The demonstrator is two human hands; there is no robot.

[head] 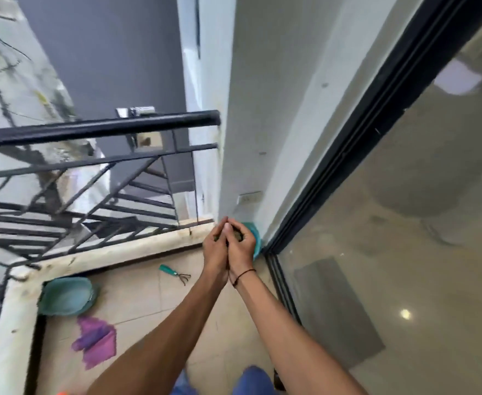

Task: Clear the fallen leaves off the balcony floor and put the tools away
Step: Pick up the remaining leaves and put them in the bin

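Observation:
Both arms reach forward over the tiled balcony floor [137, 297]. My left hand [215, 246] and my right hand [241, 243] are pressed together, fingers curled around a small dark clump of leaves [235, 236] held between them. They hover over a teal container [255, 238] in the corner by the wall, mostly hidden behind the hands. A small hand rake [175, 273] with a teal handle lies on the tiles left of the hands.
A teal bowl-shaped pot [67, 296] sits in the left corner by the low ledge [114, 252], with purple gloves [95, 342] beside it. A black metal railing [97, 129] runs above the ledge. A sliding glass door [405, 223] with a black frame bounds the right side.

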